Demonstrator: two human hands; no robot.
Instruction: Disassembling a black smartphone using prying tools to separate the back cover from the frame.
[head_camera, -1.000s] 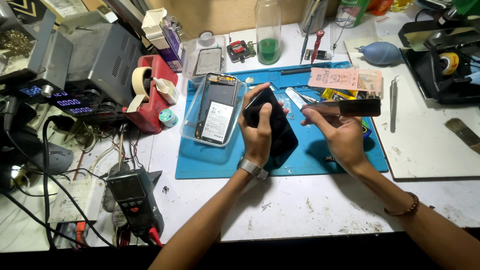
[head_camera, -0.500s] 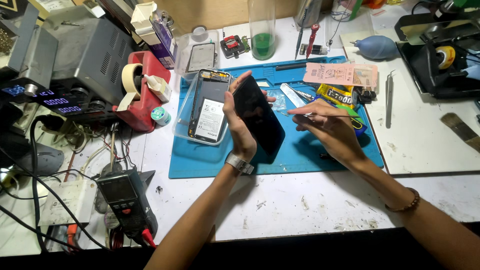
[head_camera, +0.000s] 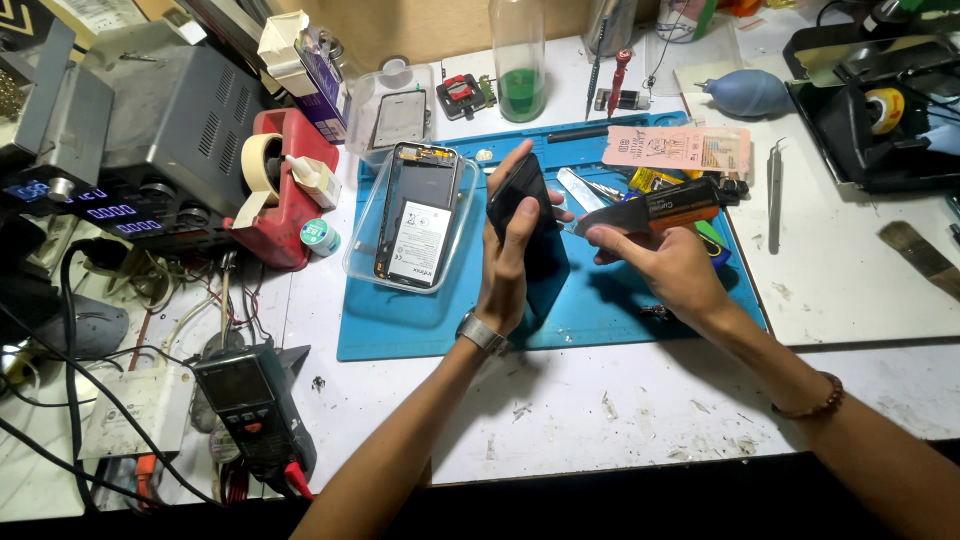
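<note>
Where the white worktop (head_camera: 620, 420) carries a blue mat (head_camera: 420, 330) at its middle, both hands work above the mat's near half. Largest nearby is the grey power unit (head_camera: 150, 140) at the worktop's far left corner, then the red tape dispenser (head_camera: 285, 200) beside it and a clear tray (head_camera: 365, 255) with an opened phone body on the mat's left edge. The left hand (head_camera: 510, 265) holds a black phone panel (head_camera: 535, 240) upright, fingers wrapped around its edge. The right hand (head_camera: 665, 265) pinches a dark glue tube (head_camera: 655, 208) between thumb and fingers, its tip touching the panel's right side.
</note>
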